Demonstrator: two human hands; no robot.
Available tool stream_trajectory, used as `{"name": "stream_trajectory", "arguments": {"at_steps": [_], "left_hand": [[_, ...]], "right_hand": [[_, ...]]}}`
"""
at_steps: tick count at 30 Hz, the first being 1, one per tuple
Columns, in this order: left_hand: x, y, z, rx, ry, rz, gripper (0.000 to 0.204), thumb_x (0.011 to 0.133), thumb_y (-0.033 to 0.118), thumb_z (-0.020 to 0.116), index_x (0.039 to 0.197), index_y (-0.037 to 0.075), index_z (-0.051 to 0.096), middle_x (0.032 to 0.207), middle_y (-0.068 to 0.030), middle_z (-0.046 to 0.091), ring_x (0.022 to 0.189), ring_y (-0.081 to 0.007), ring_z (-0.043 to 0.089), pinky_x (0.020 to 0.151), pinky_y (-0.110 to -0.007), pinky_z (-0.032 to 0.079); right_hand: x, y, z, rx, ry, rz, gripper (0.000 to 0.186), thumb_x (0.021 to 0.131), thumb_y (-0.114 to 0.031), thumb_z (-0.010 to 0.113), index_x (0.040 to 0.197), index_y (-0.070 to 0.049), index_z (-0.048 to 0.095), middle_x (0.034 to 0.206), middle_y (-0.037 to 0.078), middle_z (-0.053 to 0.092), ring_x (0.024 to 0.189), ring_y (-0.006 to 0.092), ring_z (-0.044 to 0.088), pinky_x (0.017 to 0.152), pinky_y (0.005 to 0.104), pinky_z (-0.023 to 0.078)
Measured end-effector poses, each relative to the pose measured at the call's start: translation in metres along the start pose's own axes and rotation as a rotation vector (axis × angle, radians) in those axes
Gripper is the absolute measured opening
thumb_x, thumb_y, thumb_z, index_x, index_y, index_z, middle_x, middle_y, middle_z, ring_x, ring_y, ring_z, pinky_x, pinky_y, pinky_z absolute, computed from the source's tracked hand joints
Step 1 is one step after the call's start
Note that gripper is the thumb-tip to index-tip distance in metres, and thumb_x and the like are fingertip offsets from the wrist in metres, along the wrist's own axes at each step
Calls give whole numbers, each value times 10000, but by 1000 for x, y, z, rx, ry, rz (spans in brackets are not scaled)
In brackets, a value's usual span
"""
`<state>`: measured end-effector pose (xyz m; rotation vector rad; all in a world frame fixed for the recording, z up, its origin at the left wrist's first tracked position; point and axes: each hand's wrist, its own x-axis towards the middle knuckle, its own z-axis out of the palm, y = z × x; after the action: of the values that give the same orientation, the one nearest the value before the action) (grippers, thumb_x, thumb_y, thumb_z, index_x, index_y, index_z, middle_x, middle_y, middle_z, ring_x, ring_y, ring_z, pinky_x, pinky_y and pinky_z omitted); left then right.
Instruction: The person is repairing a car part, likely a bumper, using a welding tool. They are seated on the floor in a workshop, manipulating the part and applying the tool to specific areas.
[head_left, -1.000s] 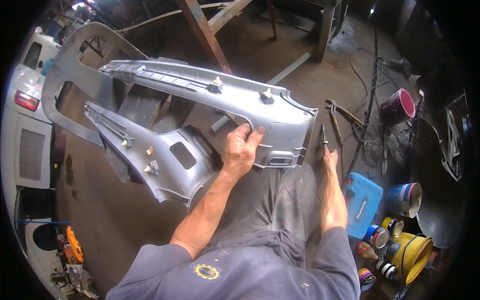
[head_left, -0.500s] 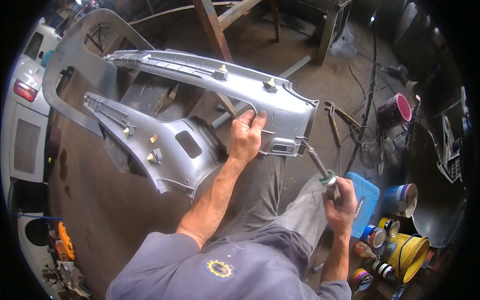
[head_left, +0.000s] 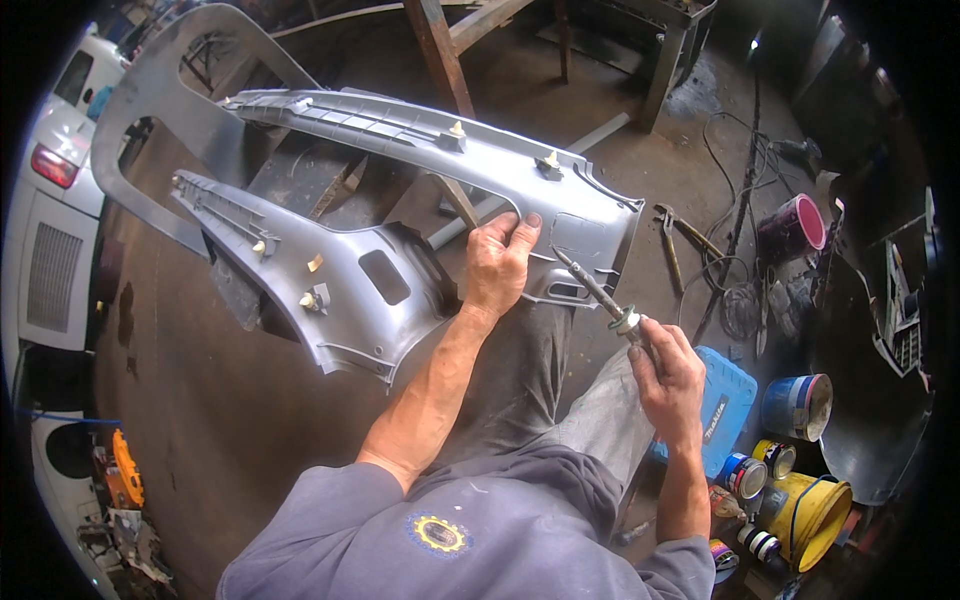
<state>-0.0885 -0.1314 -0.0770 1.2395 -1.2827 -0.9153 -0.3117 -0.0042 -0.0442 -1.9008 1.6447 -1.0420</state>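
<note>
A long grey plastic trim panel (head_left: 510,185) lies across my lap, its ribbed inner face and pale clips turned up. My left hand (head_left: 497,265) grips its near edge, thumb on top and fingers folded round it. In my right hand (head_left: 668,382) is a soldering iron (head_left: 597,285), held by the handle, its metal shaft slanting up and left. The tip is over an outlined rectangle on the panel's wide end, beside a slotted opening; I cannot tell if it touches. A second grey trim panel (head_left: 335,262) sits to the left of my left hand.
Pliers (head_left: 672,250) and a loose cable (head_left: 715,150) lie on the floor at the right. A blue case (head_left: 725,400), several paint cans and a yellow bucket (head_left: 815,515) stand by my right arm. A flat grey frame (head_left: 130,110) and a white vehicle (head_left: 60,240) are at the left.
My right hand has moved up and left. The iron's tip has gone from the panel's lower right corner to the outlined rectangle. My left hand keeps its grip on the panel.
</note>
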Motion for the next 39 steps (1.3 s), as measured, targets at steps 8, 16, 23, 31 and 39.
{"name": "stream_trajectory", "arguments": {"at_steps": [8, 16, 23, 31, 39], "left_hand": [[0, 1, 3, 5, 25, 21, 403, 936, 284, 630, 668, 1, 530, 569, -5, 429, 589, -101, 369, 530, -313, 327], [-1, 3, 3, 16, 20, -4, 402, 941, 288, 630, 673, 3, 538, 570, 0, 438, 586, -97, 375, 530, -310, 333], [-1, -1, 5, -47, 17, -4, 395, 946, 291, 628, 689, 0, 553, 572, 4, 441, 586, -88, 378, 525, -301, 331], [-1, 3, 4, -33, 6, -11, 392, 947, 294, 629, 699, -2, 560, 580, 2, 451, 589, -90, 383, 528, -302, 337], [1, -4, 4, -73, -8, -13, 386, 945, 289, 630, 690, 7, 565, 580, 10, 461, 590, -88, 388, 528, -301, 337]], "right_hand": [[8, -1, -2, -37, -39, 28, 348, 818, -66, 693, 1159, -13, 650, 993, 140, 661, 850, 288, 680, 746, 344, 530], [10, 4, -1, -4, -16, 16, 346, 817, -50, 694, 1157, -6, 651, 1001, 142, 663, 864, 277, 681, 767, 331, 526], [12, 1, -2, -2, -37, 52, 339, 813, -50, 691, 1147, -1, 656, 988, 141, 666, 862, 275, 681, 768, 333, 525], [12, 1, -2, -7, -53, 69, 341, 801, -45, 691, 1137, 7, 659, 978, 142, 667, 857, 276, 680, 769, 331, 523], [13, 1, -1, 8, -47, 58, 343, 800, -46, 690, 1137, 9, 659, 967, 142, 665, 854, 275, 677, 775, 329, 519]]}}
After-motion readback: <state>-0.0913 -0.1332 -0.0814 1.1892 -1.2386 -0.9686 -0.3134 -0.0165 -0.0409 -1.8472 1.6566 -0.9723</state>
